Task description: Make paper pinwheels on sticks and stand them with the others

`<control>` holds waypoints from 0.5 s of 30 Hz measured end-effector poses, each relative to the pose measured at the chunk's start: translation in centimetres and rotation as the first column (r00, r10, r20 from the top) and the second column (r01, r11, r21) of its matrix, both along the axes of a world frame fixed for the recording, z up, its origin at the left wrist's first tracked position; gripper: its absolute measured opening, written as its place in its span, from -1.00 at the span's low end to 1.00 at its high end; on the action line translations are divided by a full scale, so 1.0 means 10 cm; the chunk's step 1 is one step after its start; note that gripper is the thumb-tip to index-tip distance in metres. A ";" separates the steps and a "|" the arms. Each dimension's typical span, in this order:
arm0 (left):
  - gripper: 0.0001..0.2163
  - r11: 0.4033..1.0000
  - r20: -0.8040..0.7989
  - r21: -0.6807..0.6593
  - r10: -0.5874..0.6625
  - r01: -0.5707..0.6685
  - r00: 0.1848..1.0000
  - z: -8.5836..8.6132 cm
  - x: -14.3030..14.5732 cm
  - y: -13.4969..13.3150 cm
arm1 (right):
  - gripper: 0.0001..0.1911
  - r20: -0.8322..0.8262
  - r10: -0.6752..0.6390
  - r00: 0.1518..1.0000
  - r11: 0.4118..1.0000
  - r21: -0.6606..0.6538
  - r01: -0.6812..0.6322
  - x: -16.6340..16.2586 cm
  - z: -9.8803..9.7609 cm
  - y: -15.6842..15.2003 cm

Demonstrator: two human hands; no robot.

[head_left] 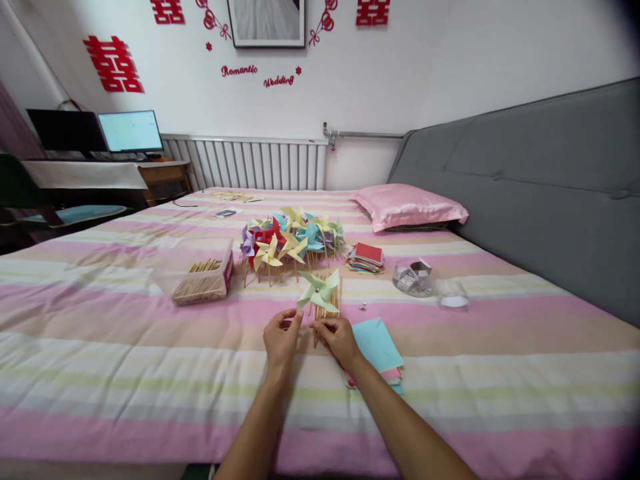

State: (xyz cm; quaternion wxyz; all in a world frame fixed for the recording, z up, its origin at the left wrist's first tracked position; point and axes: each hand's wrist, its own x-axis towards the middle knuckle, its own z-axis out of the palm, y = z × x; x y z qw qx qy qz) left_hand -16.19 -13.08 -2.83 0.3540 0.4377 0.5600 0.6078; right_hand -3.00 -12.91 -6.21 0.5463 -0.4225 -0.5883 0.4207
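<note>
A pale green paper pinwheel [319,292] on a thin wooden stick is held up between my hands. My right hand [337,339] pinches the stick below the paper blades. My left hand [283,337] is at the lower left blade, its thumb and fingers curled together; whether it grips the blade is hard to make out. Several loose wooden sticks [331,301] lie on the bed just behind the pinwheel. Beside my right wrist is a stack of coloured paper squares [379,343], light blue on top.
Finished pinwheels [290,240] in several colours stand grouped beyond my hands. A clear box of sticks [201,287] lies to the left. Rightward are a red-topped paper stack [367,257], a round clear container [413,279], its lid [453,295] and a pink pillow [410,205].
</note>
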 end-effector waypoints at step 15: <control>-0.67 1.000 0.068 0.003 0.022 -0.023 0.997 0.03 -0.11 0.01 | -0.68 0.074 -0.019 0.997 1.000 0.022 0.017 -0.01 -0.04 0.01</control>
